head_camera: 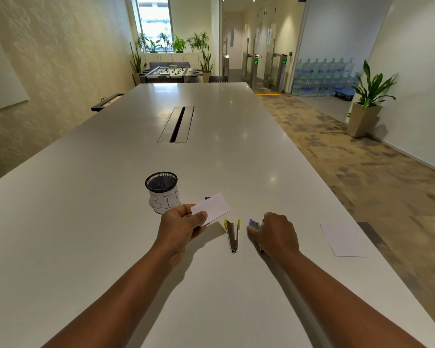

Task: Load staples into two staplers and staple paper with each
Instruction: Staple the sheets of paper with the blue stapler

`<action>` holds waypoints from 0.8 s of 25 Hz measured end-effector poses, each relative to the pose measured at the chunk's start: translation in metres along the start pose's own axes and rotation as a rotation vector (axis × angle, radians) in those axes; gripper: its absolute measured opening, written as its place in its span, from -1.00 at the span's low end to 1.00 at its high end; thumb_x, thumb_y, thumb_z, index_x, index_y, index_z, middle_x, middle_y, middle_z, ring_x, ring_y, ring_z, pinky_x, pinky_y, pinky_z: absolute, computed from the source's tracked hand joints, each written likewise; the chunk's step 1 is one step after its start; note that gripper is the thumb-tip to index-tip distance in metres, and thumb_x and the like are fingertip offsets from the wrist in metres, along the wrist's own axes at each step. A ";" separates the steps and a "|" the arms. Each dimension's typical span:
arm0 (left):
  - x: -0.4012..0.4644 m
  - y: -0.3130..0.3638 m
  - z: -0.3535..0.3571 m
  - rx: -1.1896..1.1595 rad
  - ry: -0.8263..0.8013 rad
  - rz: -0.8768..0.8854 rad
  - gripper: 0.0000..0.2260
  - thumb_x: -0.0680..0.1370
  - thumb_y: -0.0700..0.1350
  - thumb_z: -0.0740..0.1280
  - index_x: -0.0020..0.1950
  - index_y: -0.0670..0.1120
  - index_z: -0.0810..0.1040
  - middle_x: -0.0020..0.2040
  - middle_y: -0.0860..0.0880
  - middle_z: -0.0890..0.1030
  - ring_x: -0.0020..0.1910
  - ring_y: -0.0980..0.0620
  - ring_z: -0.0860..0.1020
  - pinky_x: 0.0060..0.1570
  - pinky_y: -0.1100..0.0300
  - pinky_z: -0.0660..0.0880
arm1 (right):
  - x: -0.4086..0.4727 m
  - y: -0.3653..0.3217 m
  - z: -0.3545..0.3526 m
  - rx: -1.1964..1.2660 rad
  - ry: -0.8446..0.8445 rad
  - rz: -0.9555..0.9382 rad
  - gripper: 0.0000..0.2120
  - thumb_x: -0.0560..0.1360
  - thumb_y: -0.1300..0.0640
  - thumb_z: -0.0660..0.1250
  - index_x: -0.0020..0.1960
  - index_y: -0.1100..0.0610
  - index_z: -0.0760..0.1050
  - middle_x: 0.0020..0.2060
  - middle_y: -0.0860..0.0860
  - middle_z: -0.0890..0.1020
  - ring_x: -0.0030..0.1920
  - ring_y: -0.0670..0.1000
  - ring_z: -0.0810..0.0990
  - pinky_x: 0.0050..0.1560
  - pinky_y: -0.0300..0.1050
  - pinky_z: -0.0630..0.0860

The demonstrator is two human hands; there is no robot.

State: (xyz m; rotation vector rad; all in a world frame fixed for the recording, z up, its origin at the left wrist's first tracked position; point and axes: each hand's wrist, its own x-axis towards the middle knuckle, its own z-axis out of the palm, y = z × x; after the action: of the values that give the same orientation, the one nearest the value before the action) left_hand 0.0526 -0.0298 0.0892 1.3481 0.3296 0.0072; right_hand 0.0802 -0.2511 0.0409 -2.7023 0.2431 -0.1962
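Stretching away from the camera, one long pale worktop carries everything. Largest upon it is one loose sheet of paper, lying flat near the right edge, well apart from the hands. One black mesh cup, wrapped in a white label with handwritten letters, stands upright just beyond the left hand. That hand pinches one small white card between thumb and fingers, lifted off the surface and tilted. A small purple object peeks from behind the card; what it is cannot be told. Two staplers lie between the hands: the yellow-tipped stapler sits hinged wide open, untouched, while the purple-tipped stapler lies under the right hand, whose curled fingers grip it against the worktop.
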 end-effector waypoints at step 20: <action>-0.047 0.048 0.018 0.196 -0.126 0.295 -0.83 0.57 -0.05 0.42 0.15 0.00 0.65 -0.01 0.05 0.73 -0.05 0.13 0.65 -0.07 0.22 0.55 | -0.058 -0.081 -0.074 1.196 -0.140 -0.127 -0.93 0.56 0.23 0.42 0.01 0.14 0.67 -0.17 0.08 0.75 -0.19 -0.02 0.69 -0.16 -0.12 0.63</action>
State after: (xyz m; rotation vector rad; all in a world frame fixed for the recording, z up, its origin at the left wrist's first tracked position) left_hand 0.0209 -0.0449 0.1495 1.5737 0.0233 0.1388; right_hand 0.0216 -0.1959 0.1362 -1.5277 -0.0874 -0.1229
